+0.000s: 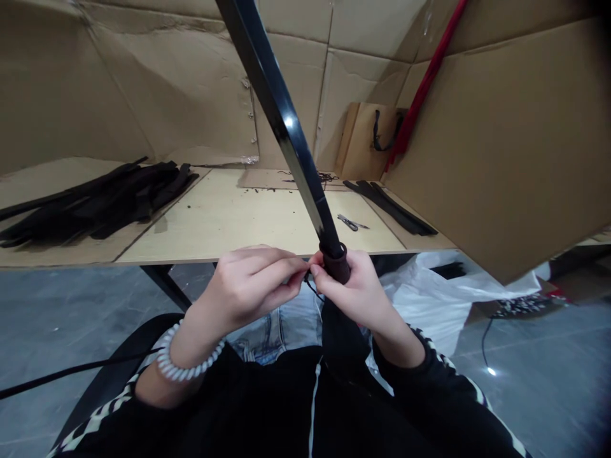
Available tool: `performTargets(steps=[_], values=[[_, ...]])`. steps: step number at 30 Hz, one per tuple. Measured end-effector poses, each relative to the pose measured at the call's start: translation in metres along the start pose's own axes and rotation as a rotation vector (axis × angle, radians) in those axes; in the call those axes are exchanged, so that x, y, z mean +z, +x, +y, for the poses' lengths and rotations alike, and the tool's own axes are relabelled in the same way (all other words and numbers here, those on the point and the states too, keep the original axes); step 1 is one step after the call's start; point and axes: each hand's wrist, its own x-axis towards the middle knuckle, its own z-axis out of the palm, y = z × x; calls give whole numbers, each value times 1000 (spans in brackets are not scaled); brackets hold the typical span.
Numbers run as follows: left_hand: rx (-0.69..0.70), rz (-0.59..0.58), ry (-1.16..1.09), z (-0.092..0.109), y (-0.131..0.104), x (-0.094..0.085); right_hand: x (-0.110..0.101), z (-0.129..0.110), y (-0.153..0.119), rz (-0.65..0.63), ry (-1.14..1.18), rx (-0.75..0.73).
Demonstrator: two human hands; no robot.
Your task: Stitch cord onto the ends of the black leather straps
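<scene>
A long glossy black sheath-like rod (281,121) rises from my lap up and to the left, past the top of the view. My right hand (356,289) grips its lower end, around a dark brown collar (337,261). My left hand (252,286) sits just left of it, fingers pinched on a thin black cord (312,289) that runs to the collar. A white coiled band (184,369) circles my left wrist.
A light wooden table (224,219) stands ahead with a pile of black strips (95,200) at left, more black strips (389,207) at right, and small scissors (350,222). Cardboard walls surround it, a large cardboard sheet (506,146) leans at right. White plastic bag (429,299) lies on the floor.
</scene>
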Motion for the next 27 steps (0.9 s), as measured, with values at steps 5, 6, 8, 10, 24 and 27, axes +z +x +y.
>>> performTargets(steps=[5, 6, 8, 10, 24, 27], values=[[87, 31, 124, -4, 0, 6, 1, -2, 1, -16, -46, -11], [85, 38, 130, -4, 0, 7, 2, -2, 1, -4, -52, -12], [55, 42, 103, -4, 0, 8, 2, -2, 1, -6, -45, 0], [5, 36, 37, -3, 0, 7, 1, -2, 1, -39, -16, 17], [-24, -104, 54, -3, 22, -11, -1, 0, 0, -14, 106, 3], [-77, -105, 97, -4, 22, -8, 0, 0, 0, 37, 96, 1]])
